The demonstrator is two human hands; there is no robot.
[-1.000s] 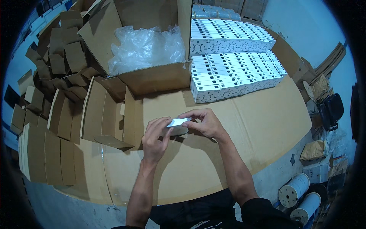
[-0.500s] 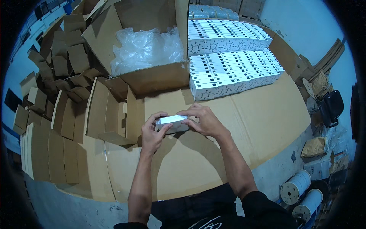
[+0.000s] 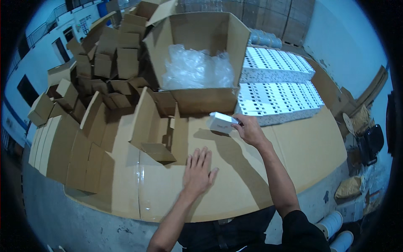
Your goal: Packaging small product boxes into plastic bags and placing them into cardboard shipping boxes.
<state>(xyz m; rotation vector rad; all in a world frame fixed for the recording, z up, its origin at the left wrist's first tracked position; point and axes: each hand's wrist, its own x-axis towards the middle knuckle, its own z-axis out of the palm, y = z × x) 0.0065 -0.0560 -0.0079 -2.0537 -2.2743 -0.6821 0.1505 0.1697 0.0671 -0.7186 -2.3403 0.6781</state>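
Note:
My right hand (image 3: 250, 130) pinches a small white box (image 3: 221, 123) by its right end, above the cardboard tabletop (image 3: 308, 147). The box casts a shadow beneath it. My left hand (image 3: 197, 173) rests palm down on the cardboard with its fingers stretched out, holding nothing. Just beyond its fingertips stands an open brown carton (image 3: 156, 148), its inside partly visible. Close behind my right hand, similar white boxes (image 3: 279, 101) sit in tight rows, with a second block of white boxes (image 3: 277, 65) farther back.
A large open carton (image 3: 205, 98) at the back holds crumpled clear plastic bags (image 3: 197, 69). Many empty brown cartons (image 3: 107, 63) are heaped at the left, beside folded cardboard pieces (image 3: 52, 140). On the floor at right are white spools (image 3: 331, 224) and a black chair (image 3: 370, 145).
My left hand has let go of the white box and now lies flat on the cardboard. My right hand has carried the box away from me. The head view has turned left.

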